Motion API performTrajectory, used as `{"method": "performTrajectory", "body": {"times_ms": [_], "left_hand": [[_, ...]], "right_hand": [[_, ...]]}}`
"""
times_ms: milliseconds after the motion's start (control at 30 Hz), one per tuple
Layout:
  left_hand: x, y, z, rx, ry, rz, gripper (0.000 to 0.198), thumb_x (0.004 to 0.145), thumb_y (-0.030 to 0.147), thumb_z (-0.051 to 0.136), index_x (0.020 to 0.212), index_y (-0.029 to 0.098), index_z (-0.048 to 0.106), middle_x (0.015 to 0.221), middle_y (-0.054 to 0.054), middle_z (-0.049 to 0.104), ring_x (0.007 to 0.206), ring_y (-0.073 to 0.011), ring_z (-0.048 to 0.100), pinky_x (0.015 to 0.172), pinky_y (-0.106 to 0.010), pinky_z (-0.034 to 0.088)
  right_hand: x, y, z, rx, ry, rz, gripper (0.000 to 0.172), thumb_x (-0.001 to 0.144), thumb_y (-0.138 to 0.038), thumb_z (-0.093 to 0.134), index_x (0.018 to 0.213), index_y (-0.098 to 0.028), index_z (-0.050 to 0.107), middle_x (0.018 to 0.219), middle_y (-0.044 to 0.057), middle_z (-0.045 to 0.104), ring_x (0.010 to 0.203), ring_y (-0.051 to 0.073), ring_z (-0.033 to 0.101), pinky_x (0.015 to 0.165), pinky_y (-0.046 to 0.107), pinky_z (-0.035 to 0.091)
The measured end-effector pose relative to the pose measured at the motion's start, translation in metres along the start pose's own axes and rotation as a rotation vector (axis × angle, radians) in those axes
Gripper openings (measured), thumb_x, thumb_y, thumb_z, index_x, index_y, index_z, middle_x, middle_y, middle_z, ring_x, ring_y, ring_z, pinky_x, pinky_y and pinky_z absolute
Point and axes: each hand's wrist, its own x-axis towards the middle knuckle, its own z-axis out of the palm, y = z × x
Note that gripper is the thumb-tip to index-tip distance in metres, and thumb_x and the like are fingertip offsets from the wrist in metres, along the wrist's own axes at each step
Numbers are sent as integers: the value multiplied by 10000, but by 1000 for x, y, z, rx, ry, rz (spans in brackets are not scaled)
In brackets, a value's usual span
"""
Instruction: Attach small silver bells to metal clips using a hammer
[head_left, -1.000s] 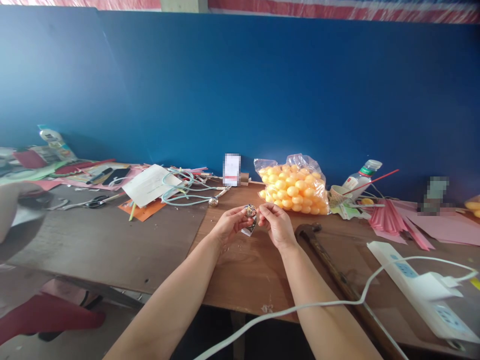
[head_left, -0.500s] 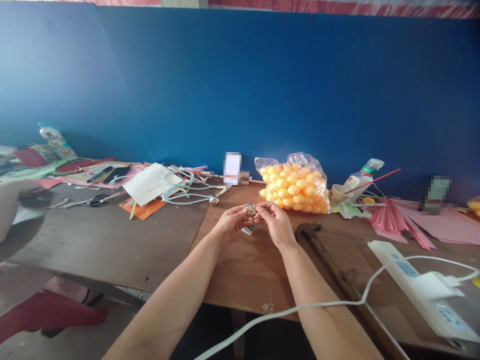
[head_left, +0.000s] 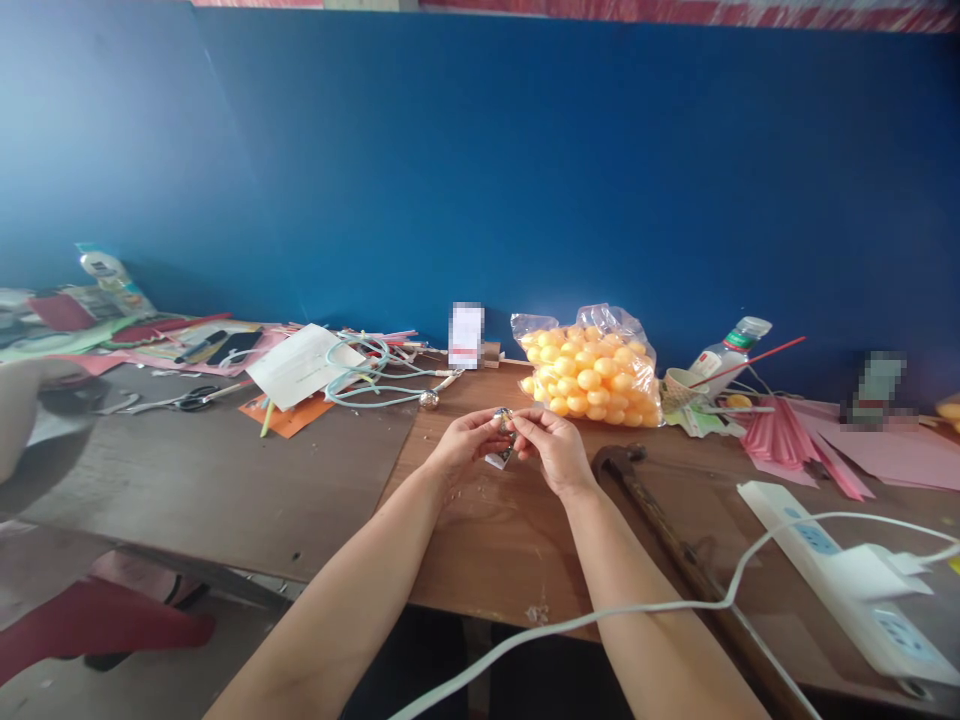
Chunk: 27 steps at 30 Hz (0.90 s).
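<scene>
My left hand [head_left: 463, 442] and my right hand [head_left: 556, 448] meet above the brown table, fingertips pinched from both sides on a small shiny silver round piece [head_left: 503, 417]. It looks like a metal ball, but its details are too small to tell. Just under the fingers shows a little white piece with a dark pattern [head_left: 498, 460], partly hidden by my hands. To the left of them, a similar silver ball [head_left: 428, 399] lies at the end of a coiled pale blue cord [head_left: 346, 402].
A clear bag of yellow balls [head_left: 589, 380] stands behind my right hand. A hammer [head_left: 660, 520] lies beside my right forearm, which a white cable [head_left: 645, 608] crosses. Further right is a power strip [head_left: 795, 540]. Scissors [head_left: 191, 399] and papers [head_left: 296, 367] lie left.
My fingers have shifted slightly on the small piece, which now shows a plainer silver side. Both hands otherwise stay in place.
</scene>
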Motion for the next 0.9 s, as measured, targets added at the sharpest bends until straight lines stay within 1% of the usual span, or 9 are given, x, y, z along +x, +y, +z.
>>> {"method": "performTrajectory", "body": {"times_ms": [133,300,500,767,900], "left_hand": [[-1,0,1,24,20,11,439,725,289,748,1105,91,654,966,-124,689,786,-157,664,751,-263,522],[0,0,2,41,67,0,518,689,278,778,1156,109,630,954,-111,700,746,-141,664,748,-273,527],[0,0,3,60,74,13,530,682,280,783,1162,116,629,1003,-120,695,751,-144,667,766,-295,527],[1,-2,1,115,86,49,570,671,311,788,1185,131,620,1125,-140,662,765,-151,669,754,-298,526],[0,-1,2,146,87,56,578,672,321,786,1190,131,613,1126,-138,663,744,-144,665,746,-301,527]], "right_hand": [[0,-2,-1,62,-8,76,270,648,-377,768,787,-158,694,737,48,696,477,74,500,368,178,353],[1,-3,-4,102,-41,155,290,641,-364,783,821,-149,705,748,52,690,464,52,464,354,164,298],[1,-3,-6,108,-54,167,263,644,-367,783,799,-166,715,739,35,679,451,32,428,349,159,247],[1,-4,-6,78,-36,182,270,651,-363,779,810,-157,707,739,41,679,428,14,375,339,151,175],[1,-4,-6,103,-32,195,266,643,-351,784,800,-157,693,735,42,681,420,14,362,339,150,160]]}}
